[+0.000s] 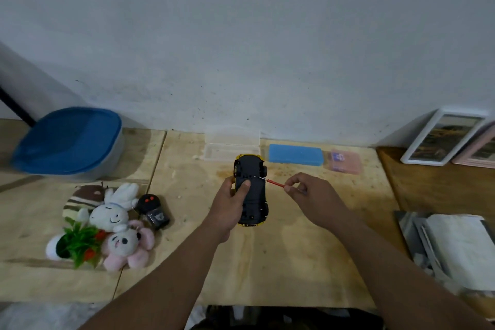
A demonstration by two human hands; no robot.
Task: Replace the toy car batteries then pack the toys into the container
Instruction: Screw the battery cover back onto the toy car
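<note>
A yellow toy car [254, 193] lies upside down on the plywood table [294, 249], its black underside facing up. My left hand [230, 203] grips its left side, thumb on the underside. My right hand [308, 193] pinches a thin red-handled screwdriver [273, 183] whose tip touches the underside near a rear wheel. A container with a blue lid [69, 139] stands at the far left. Plush toys [112, 222], a small potted plant toy [77, 246] and a black remote control [154, 209] lie in a group to the left.
An open clear plastic case [231, 146], a blue case [296, 155] and a pink packet [345, 161] lie along the wall behind the car. Framed pictures [444, 139] lean at the right. Papers [455, 246] are stacked at the right edge.
</note>
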